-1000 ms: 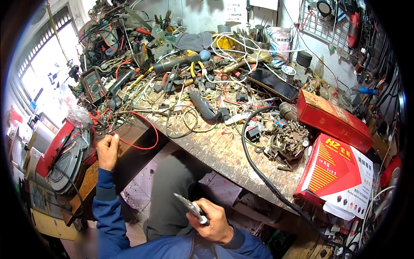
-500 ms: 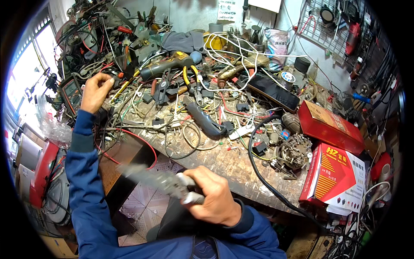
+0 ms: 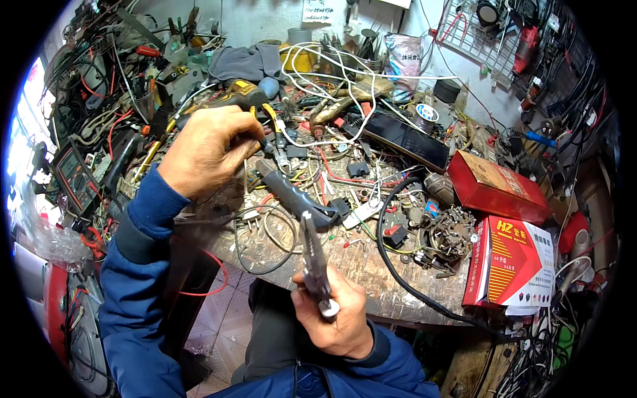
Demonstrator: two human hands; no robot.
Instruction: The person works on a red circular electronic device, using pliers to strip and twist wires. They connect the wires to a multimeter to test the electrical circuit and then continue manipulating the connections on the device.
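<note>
My left hand [image 3: 209, 149] is over the cluttered workbench [image 3: 352, 285], fingers curled around something I cannot make out, beside yellow-handled pliers [image 3: 271, 118]. Just right of and below it lies a dark grey tool handle [image 3: 292, 194] among loose wires and small parts. Near the bench's front edge, my right hand [image 3: 338, 318] grips a long metal tool [image 3: 317, 272] with a round silver knob, possibly a caliper; its blade points up toward the back and is slightly blurred.
Red boxes [image 3: 494, 186] sit at right, near a thick black cable [image 3: 398, 262] and a phone [image 3: 405, 139]. A multimeter [image 3: 71, 179] leans at left. Tangled tools and wires fill the back. A wire grid [image 3: 484, 46] with hanging tools covers the right wall.
My left hand has risen from the front left and moved right over the clutter. My right hand has moved up slightly, turning the metal tool from leftward to upright in the picture.
</note>
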